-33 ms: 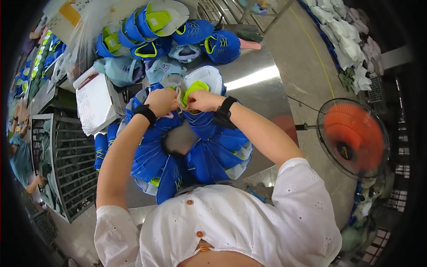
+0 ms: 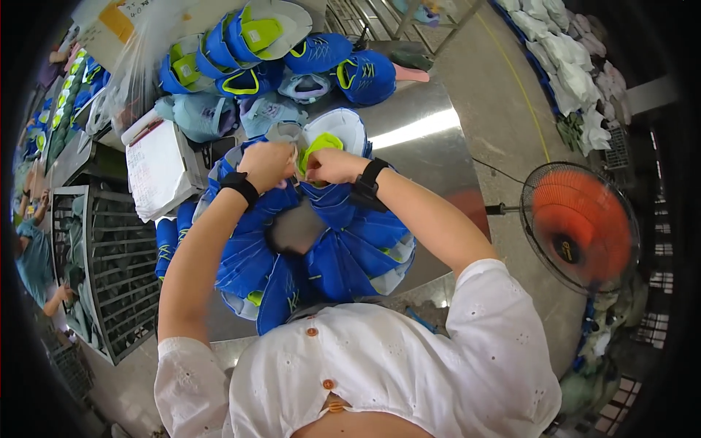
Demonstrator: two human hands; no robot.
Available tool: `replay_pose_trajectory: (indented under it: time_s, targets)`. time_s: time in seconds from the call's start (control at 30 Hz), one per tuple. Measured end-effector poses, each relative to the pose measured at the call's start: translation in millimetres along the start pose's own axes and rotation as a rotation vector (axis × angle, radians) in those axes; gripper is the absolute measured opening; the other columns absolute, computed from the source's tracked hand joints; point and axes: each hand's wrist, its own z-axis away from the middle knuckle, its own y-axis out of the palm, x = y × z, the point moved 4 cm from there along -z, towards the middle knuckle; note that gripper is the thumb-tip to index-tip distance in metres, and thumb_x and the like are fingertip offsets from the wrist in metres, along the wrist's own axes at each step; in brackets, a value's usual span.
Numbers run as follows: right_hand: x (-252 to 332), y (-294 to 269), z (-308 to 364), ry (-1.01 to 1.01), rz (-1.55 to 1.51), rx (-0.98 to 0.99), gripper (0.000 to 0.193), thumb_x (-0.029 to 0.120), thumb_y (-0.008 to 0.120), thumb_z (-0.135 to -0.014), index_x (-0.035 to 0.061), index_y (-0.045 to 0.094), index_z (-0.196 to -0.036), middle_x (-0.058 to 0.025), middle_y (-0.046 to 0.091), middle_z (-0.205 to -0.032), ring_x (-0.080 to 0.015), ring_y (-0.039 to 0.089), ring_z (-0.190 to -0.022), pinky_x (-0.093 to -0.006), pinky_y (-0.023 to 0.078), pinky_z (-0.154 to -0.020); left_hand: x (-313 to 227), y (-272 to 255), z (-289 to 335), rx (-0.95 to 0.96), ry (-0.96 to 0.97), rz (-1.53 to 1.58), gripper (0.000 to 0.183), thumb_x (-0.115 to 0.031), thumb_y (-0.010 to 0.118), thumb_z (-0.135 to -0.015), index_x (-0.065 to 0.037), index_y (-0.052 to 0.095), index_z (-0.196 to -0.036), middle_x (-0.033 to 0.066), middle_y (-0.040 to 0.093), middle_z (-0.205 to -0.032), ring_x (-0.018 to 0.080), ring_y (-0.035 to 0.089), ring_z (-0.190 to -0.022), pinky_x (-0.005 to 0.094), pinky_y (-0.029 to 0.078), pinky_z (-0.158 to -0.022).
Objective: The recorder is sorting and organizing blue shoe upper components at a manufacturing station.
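So, from where I'm standing: both hands are at the far side of a ring of blue shoes (image 2: 252,259), set on a shiny metal table (image 2: 427,150) right in front of the person. Right hand (image 2: 337,166) has fingers bent down at a far shoe's lime lining (image 2: 321,146); can't tell if it's pinching that. Left hand (image 2: 267,165) is curled just beside it, back turned up, fingertips hidden, so can't tell its grip either. Pale cord (image 2: 295,155) shows between the two hands. Black bands on both wrists. Farther back, more blue shoes (image 2: 252,44) are piled above pale blue shoes (image 2: 197,117). Left of the ring, a paper pad (image 2: 155,168); far left, a slatted rack (image 2: 128,270). Right of the table, an orange fan (image 2: 580,219), blades blurred. Far right, white bundles (image 2: 573,77).
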Motion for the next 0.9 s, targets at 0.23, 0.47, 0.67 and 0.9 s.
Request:
replay_pose_trajectory:
  time_s: [0.23, 0.47, 0.67, 0.9]
  targets:
    - [-15, 14, -22, -0.220, 0.154, 0.141, 0.028, 0.019, 0.058, -0.073, -0.0010, 0.056, -0.092, -0.0097, 0.063, -0.081, -0.0206, 0.059, -0.072, -0.0310, 0.045, -0.065, 36, -165, 18, -0.806, -0.182, 0.845, 0.013, -0.013, 0.058, -0.078, -0.001, 0.053, -0.081, 0.0084, 0.056, -0.065, 0.0220, 0.060, -0.058, 0.0294, 0.043, -0.047]
    - [15, 23, -11, -0.197, 0.531, 0.034, 0.026, 0.027, 0.057, -0.071, 0.0061, 0.062, -0.086, -0.0142, 0.063, -0.078, -0.0315, 0.061, -0.068, -0.0388, 0.048, -0.062, 5, -139, 21, -0.773, -0.238, 0.783, 0.016, -0.015, 0.051, -0.083, 0.001, 0.053, -0.083, 0.0086, 0.054, -0.062, 0.0154, 0.052, -0.050, 0.0265, 0.040, -0.047]
    - [-28, -25, 19, 0.053, -0.726, -0.285, 0.030, 0.031, 0.055, -0.082, 0.0020, 0.058, -0.076, -0.0067, 0.058, -0.063, -0.0133, 0.055, -0.049, -0.0243, 0.043, -0.046, 50, -80, 27, -0.844, -0.301, 1.156, 0.020, -0.017, 0.045, -0.085, 0.002, 0.053, -0.081, 0.0039, 0.058, -0.070, 0.0095, 0.046, -0.049, 0.0225, 0.039, -0.047]
    - [-27, -74, 55, -0.176, -0.344, -0.530, 0.031, 0.026, 0.042, -0.088, 0.0003, 0.056, -0.078, -0.0080, 0.058, -0.071, -0.0146, 0.056, -0.070, -0.0271, 0.044, -0.066, 15, -85, 27, -0.727, -0.258, 1.411, 0.023, -0.020, 0.048, -0.081, 0.002, 0.056, -0.081, 0.0028, 0.054, -0.066, 0.0082, 0.044, -0.048, 0.0229, 0.037, -0.041]
